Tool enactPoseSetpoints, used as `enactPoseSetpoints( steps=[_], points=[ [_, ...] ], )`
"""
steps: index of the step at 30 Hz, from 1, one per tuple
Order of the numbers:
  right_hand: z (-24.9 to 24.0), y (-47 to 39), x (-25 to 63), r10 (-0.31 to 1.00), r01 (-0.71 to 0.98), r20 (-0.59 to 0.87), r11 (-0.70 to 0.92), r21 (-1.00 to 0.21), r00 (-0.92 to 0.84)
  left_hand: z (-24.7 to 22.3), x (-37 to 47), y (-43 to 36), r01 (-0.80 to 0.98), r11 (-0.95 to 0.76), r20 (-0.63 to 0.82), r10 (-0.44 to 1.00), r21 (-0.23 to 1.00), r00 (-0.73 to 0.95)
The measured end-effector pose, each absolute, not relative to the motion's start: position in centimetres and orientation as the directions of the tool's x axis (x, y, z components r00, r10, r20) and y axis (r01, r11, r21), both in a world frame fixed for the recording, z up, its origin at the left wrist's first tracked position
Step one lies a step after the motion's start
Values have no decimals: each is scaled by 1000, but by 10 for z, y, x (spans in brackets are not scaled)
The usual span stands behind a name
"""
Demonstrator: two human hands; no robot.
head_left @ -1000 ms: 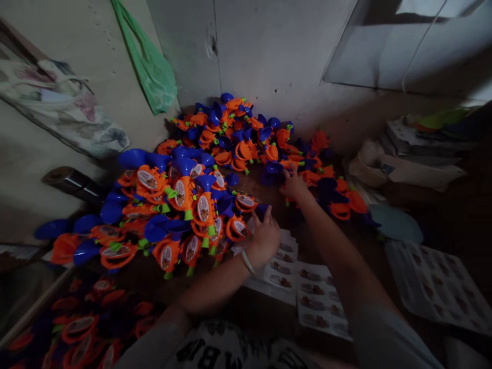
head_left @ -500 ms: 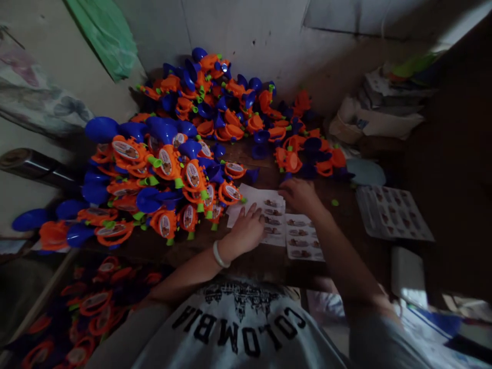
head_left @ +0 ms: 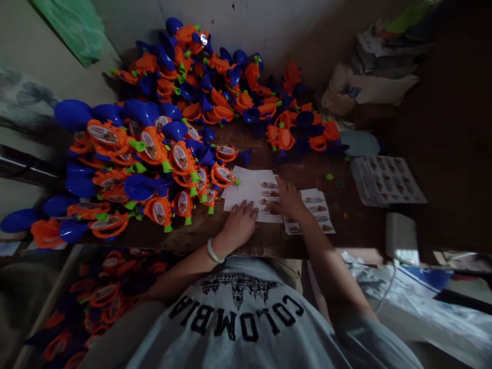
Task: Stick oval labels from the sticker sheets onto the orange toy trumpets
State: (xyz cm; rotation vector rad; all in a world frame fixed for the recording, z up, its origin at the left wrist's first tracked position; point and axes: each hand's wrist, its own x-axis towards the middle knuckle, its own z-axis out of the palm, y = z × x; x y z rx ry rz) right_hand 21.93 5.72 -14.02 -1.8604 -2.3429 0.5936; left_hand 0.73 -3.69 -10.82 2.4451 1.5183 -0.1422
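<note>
My left hand, with a pale bangle at the wrist, lies with fingers spread on the lower edge of a white sheet. Dark oval stickers run down that sheet's right side. Over those stickers is my right hand, its fingers reaching to the sheet's right part; whether they pinch anything is too dark to tell. A second sticker sheet sits partly under my right wrist. Left of the sheets is a heap of orange and blue toy trumpets with oval stickers on them.
More orange and blue trumpets are piled along the wall. At the right are a stack of sticker sheets, a white box and a pale blue round piece. Further trumpets lie below the table at the left.
The view has shifted, so the table shows higher in the picture. My right hand has moved down from the sheet's top right corner onto its stickers. My left hand stays on the sheet.
</note>
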Motion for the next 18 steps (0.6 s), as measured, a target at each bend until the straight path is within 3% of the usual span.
enactPoseSetpoints(
  steps=[8, 18],
  points=[
    [-139, 69, 215, 981, 887, -122, 80, -455, -151, -118, 5, -43, 897, -405, -190, 880, 176, 435],
    [-143, 63, 212, 995, 727, 84, 103, -679, -61, -119, 5, -47, 900, -391, -185, 887, 191, 424]
  ],
)
